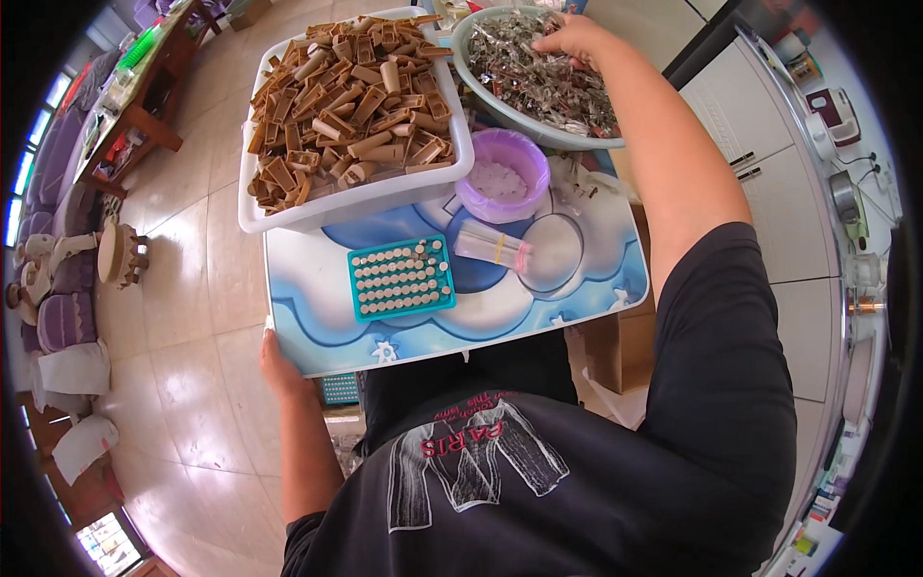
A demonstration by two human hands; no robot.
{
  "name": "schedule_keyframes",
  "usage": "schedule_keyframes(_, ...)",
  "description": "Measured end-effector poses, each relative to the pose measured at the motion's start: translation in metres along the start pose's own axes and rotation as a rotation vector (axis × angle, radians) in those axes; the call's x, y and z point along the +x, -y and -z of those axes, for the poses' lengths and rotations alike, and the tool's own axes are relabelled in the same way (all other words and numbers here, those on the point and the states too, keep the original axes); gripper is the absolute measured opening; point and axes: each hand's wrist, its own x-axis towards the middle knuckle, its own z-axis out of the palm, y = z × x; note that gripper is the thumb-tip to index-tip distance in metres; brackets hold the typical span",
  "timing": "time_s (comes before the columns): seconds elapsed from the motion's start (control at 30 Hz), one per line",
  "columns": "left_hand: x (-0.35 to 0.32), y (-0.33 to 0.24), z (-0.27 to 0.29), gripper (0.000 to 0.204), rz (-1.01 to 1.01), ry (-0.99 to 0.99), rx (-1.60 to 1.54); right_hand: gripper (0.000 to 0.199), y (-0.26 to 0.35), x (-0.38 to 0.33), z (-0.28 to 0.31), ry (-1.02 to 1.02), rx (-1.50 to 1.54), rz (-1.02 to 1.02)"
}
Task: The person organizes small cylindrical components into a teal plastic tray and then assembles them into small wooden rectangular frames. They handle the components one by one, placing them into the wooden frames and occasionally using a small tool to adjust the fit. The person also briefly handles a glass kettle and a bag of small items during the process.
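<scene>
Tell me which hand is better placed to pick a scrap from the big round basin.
Likely the right hand: it is at the basin, over the shiny scraps. The left hand is by the table's near left corner, well away from the basin.

Glossy, rough-looking foil-like scraps (527,82)

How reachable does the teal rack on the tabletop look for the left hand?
Probably yes: the left hand is at the left edge of the cloud-patterned tabletop, close to the teal rack, with no object visible between them.
</scene>
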Motion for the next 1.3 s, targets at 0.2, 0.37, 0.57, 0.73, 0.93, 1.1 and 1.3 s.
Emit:
schedule_keyframes(0.2, -0.011, -0.009, -0.002, 0.030, 0.005, -0.071, 0.038, 0.012, 0.042, 0.005, 0.028, -0.107, 0.180, 0.009)
schedule_keyframes(0.37, -0.009, -0.005, -0.005, 0.035, 0.011, -0.015, 0.015, 0.018, 0.081, -0.020, 0.091, -0.182, 0.411, 0.149)
schedule_keyframes(0.57, -0.009, -0.005, -0.002, 0.035, -0.011, 0.020, -0.001, 0.013, 0.118, -0.059, 0.131, -0.218, 0.426, 0.309)
schedule_keyframes(0.73, -0.009, -0.006, -0.002, 0.031, -0.024, 0.027, 0.007, 0.012, 0.136, -0.085, 0.147, -0.337, 0.488, 0.440)
schedule_keyframes(0.93, 0.006, 0.005, 0.005, 0.030, -0.048, 0.018, -0.003, 0.015, 0.136, -0.099, 0.149, -0.491, 0.588, 0.494)
schedule_keyframes(1.1, 0.007, 0.005, 0.003, 0.030, -0.077, -0.020, 0.037, 0.016, 0.147, -0.102, 0.163, -0.627, 0.631, 0.530)
schedule_keyframes(1.3, 0.001, 0.002, 0.000, 0.031, -0.061, -0.027, 0.032, 0.017, 0.128, -0.076, 0.131, -0.741, 0.482, 0.399)
